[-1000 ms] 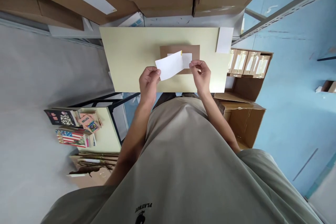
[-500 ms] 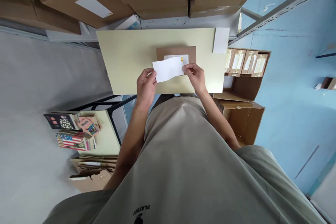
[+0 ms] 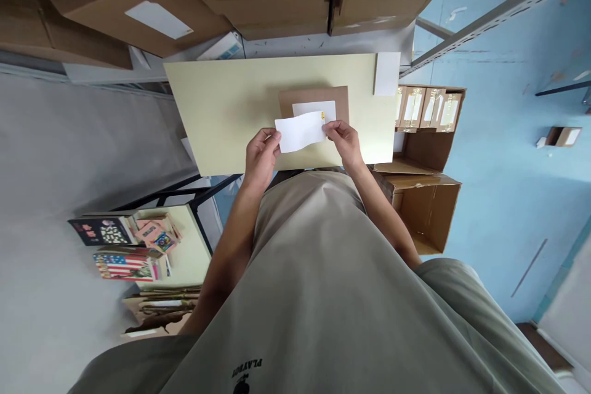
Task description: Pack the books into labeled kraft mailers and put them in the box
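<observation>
Head view: the left hand (image 3: 262, 155) pinches one end of a white slip (image 3: 300, 133) between thumb and fingers, and the right hand (image 3: 345, 143) pinches the other end, close to a small yellow mark (image 3: 322, 116). The slip is therefore between the two hands, not flat but gently waved. Just beyond the hands, a brown cardboard package (image 3: 309, 95) lies on the cream tabletop (image 3: 212, 104), and the slip hides a part of its white label (image 3: 329, 109); whether slip and package touch, I cannot tell. Farther beyond the right hand lies a white card (image 3: 386, 74). In my judgement, the slip could crease if the hands come nearer together, because its wave would become a fold. Too strong pulling could tear it, and a loose pinch could let one end drop.
</observation>
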A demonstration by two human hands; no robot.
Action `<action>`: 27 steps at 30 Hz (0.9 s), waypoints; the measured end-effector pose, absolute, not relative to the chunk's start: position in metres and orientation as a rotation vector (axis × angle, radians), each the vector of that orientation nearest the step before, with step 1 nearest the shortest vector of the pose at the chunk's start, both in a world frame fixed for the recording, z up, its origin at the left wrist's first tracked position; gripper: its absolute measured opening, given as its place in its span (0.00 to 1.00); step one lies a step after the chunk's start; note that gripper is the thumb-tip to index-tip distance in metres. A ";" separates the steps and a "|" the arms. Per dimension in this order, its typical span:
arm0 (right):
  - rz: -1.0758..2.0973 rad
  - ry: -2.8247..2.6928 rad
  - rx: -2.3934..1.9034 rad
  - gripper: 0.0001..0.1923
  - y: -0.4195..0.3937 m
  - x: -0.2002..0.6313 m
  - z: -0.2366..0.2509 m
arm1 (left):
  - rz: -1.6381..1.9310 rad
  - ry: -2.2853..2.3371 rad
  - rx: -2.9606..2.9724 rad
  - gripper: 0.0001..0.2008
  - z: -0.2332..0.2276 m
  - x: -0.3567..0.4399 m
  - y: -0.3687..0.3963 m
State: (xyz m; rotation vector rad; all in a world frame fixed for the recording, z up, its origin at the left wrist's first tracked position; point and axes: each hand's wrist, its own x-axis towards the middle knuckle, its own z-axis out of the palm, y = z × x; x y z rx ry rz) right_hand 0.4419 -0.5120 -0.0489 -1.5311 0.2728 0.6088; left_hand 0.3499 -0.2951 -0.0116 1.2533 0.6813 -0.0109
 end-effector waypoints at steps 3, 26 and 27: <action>0.570 0.274 -1.570 0.26 -0.511 0.440 -0.048 | -0.008 0.695 1.272 0.28 -0.026 0.348 -0.290; 0.408 0.104 -1.931 0.24 -0.534 0.489 -0.098 | 0.004 0.614 1.604 0.09 -0.138 0.430 -0.275; 0.396 0.109 -1.947 0.23 -0.534 0.488 -0.103 | -0.005 0.619 1.615 0.09 -0.141 0.430 -0.274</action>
